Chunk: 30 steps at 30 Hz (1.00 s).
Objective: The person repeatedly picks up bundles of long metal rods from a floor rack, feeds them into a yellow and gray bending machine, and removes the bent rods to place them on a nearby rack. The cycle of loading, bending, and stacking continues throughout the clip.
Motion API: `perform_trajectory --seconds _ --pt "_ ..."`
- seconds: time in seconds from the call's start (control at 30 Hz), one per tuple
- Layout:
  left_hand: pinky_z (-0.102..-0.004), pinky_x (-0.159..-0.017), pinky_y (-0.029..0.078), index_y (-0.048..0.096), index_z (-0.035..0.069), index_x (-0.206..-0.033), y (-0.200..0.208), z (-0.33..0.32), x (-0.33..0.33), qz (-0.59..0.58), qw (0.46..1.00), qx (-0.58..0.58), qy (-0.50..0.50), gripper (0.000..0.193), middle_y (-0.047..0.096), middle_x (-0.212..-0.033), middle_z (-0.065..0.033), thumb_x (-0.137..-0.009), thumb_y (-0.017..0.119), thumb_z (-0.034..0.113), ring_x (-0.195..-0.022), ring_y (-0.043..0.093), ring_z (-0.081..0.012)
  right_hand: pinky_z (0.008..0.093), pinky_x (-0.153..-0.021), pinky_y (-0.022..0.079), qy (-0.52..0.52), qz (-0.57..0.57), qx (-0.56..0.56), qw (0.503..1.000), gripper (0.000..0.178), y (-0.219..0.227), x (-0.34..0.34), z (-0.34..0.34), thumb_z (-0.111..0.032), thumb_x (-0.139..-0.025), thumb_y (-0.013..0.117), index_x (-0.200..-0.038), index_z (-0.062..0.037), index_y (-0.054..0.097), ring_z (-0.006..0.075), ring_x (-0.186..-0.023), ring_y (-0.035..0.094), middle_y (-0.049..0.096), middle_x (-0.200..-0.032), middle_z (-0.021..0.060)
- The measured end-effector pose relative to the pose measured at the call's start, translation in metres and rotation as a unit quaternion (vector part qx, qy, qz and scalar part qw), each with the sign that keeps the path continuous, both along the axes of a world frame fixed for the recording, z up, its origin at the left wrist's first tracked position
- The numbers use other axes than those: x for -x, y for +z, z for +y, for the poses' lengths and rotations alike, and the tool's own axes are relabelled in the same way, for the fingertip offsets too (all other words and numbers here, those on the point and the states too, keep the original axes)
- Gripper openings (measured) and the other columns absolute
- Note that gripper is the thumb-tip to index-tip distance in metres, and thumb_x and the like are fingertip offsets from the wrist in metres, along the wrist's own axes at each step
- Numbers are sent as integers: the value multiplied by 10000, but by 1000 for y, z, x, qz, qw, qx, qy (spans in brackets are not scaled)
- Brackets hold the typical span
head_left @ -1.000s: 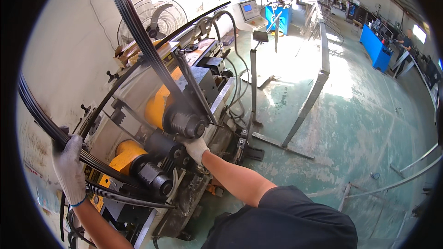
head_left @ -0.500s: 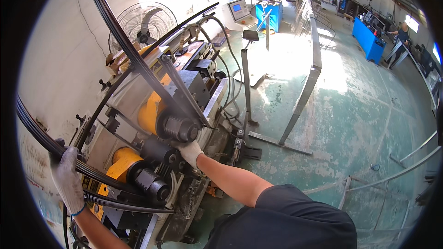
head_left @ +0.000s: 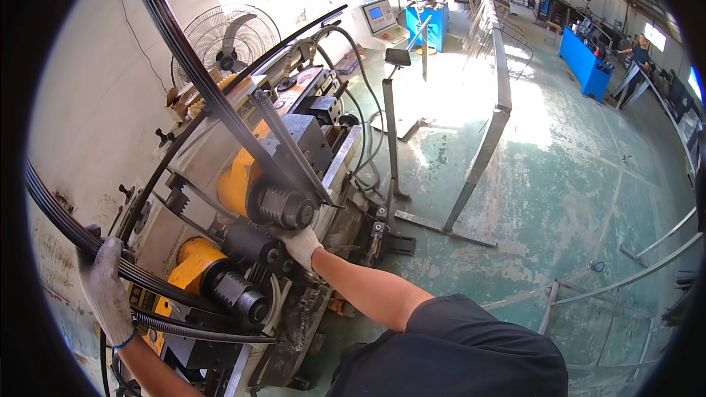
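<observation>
At the lower left, my gloved left hand (head_left: 108,290) is closed around a bundle of dark, curved metal bars (head_left: 55,209). The bars arc down into a bending machine, where they pass beside a ridged steel roller (head_left: 245,296) on a yellow mount (head_left: 195,265). My right hand (head_left: 301,247), also gloved, reaches in at the machine's near side, just below the upper ridged roller (head_left: 285,207). Its fingers are hidden behind the roller parts, so what they touch cannot be seen. More of the dark bars (head_left: 180,37) rise toward the upper left.
A wire-guarded fan (head_left: 228,48) stands by the wall behind the machine. Beyond the machine are a control console (head_left: 379,18), looping hoses and an upright metal stand (head_left: 392,132). A long metal rack (head_left: 500,81) stands on the green floor. Someone (head_left: 638,59) is near a blue machine (head_left: 583,62).
Both my hands stay in nearly the same places, and the bars show hardly any shift. The person at the far right has changed posture slightly.
</observation>
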<state>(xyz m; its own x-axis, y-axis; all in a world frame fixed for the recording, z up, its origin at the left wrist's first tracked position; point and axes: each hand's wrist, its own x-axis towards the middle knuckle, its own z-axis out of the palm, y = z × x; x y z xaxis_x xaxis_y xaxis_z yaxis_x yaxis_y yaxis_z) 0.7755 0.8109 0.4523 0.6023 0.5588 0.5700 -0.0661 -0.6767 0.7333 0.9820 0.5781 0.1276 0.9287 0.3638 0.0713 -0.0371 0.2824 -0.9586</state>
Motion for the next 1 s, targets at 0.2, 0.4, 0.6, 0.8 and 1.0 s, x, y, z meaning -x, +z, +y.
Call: perform_trajectory --seconds 0.2,0.4,0.6,0.8,1.0 --pt "-317 -904 544 648 -22 -1404 -2 6 -1 -3 1000 6 -2 412 692 -1055 -49 -1048 735 165 -949 676 -150 395 -983 559 -5 -6 18 1000 397 1 0 0 -209 -1009 772 -1363 -32 734 206 -1130 705 762 -1274 100" --pt "-311 -891 557 651 -12 -1397 0 5 0 6 1000 -5 29 406 693 -1017 -47 -1065 725 210 -943 680 -144 407 -1032 546 -29 19 11 999 423 4 5 4 -223 -1007 767 -1383 -33 730 242 -1178 705 761 -1308 123" --pt "-387 -984 572 757 -17 -1328 22 -15 8 5 998 -9 54 429 774 -1059 -121 -1084 681 327 -996 731 -212 422 -1086 514 -55 -69 30 996 440 -24 -7 13 -190 -1026 731 -1434 -29 698 327 -1275 690 749 -1392 161" --pt "-396 -1107 538 793 17 -1291 24 1 21 56 976 -170 122 461 800 -1123 -123 -1053 706 402 -1112 751 -219 414 -939 546 -31 113 -66 991 345 -41 4 8 -85 -1033 745 -1369 -19 713 240 -1083 721 777 -1235 105" --pt "-372 -1058 572 745 8 -1326 31 -18 36 88 982 -113 120 511 808 -1077 -109 -1033 744 426 -1062 768 -214 394 -881 526 -24 122 -66 990 322 -42 6 14 -126 -1021 780 -1312 1 728 213 -1023 709 781 -1162 80"
